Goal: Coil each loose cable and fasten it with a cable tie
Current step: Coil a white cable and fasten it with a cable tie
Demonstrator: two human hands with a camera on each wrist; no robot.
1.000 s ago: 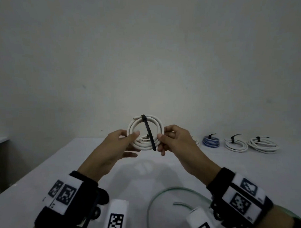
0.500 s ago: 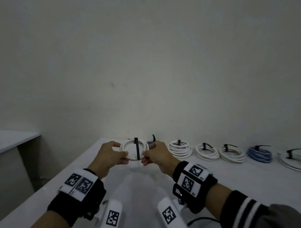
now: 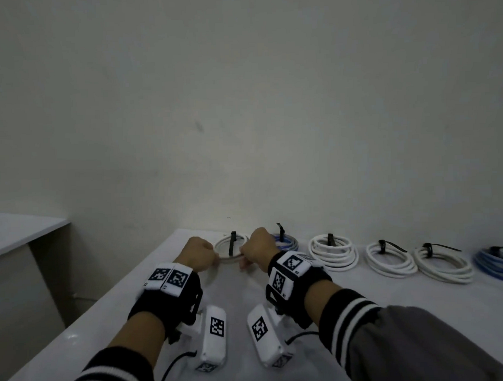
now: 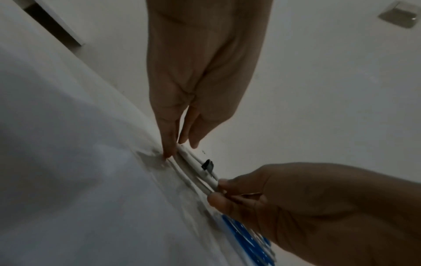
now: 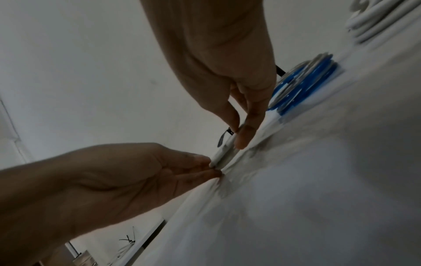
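Evidently the job is well along: five finished coils already lie in a row along the table's (image 3: 391,313) far edge against the wall — a blue-and-white coil (image 3: 288,244), three white coils (image 3: 333,251), then another blue one (image 3: 496,263) at the right edge, each cinched with a black tie. The white coil (image 3: 230,249) now in hand sits at the left end of that row, near the far left corner, low on the surface or touching it. Its cable tie (image 3: 233,243) is on, tail sticking up untrimmed. The left hand (image 3: 197,256) pinches the coil's left side, the right hand (image 3: 258,251) its right — fingertips closed on the strands. No loose cable shows here, so I can't tell what's left. Cables look smooth, round, springy; the ties, thin stiff plastic.
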